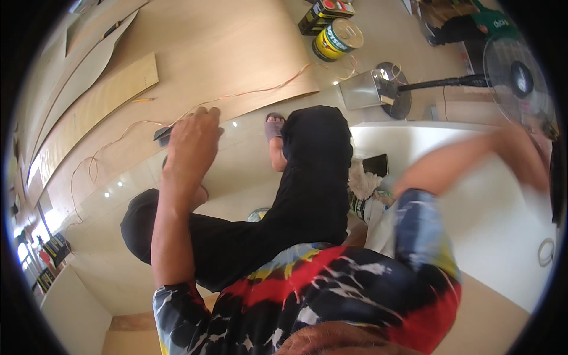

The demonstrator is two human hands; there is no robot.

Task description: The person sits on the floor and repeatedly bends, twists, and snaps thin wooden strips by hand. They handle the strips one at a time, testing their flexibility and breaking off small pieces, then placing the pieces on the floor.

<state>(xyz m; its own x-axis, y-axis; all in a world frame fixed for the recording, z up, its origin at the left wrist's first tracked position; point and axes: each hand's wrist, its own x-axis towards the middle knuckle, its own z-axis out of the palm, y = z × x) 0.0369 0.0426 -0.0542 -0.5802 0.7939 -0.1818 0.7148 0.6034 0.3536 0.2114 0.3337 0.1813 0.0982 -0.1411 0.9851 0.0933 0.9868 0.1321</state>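
My left hand [192, 139] is stretched out ahead with the fingers curled, seen from the back. It is right beside a small dark object [162, 134] on the glossy floor, where a thin orange wire [254, 92] ends; whether it grips the object is unclear. My right hand [523, 151] is flung out to the right over a white board [473, 201] and is blurred by motion, so its fingers cannot be made out. My legs in black trousers [307, 177] reach forward, with one sandalled foot [274, 127] on the floor.
A large plywood sheet [236, 47] lies ahead with a pencil [144, 100] on it. A yellow can [337, 38], a black tin [324, 13], a metal box [367, 89] and a standing fan [515, 77] are at the upper right. Another person [473, 23] sits beyond. A tape ring [545, 251] lies on the board.
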